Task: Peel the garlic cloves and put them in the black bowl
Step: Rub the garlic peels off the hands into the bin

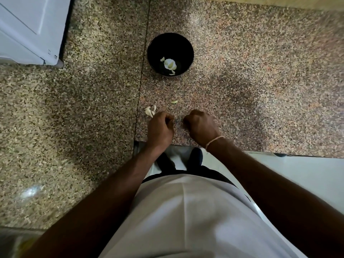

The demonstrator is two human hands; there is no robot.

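Black bowl (170,47) beyond both curled grips, left (160,127), right (202,126), contents hidden

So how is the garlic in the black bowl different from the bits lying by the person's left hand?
The garlic in the bowl sits inside the black bowl, far from both hands; the pieces on the counter lie loose on the speckled stone, right beside the left hand. The bowl's heap looks whiter, the counter pieces yellower. Both are small and pale.

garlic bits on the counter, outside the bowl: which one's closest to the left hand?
The pale cluster of garlic pieces just beyond the left hand, nearly touching its knuckles. The lone small piece lies farther off, toward the black bowl.
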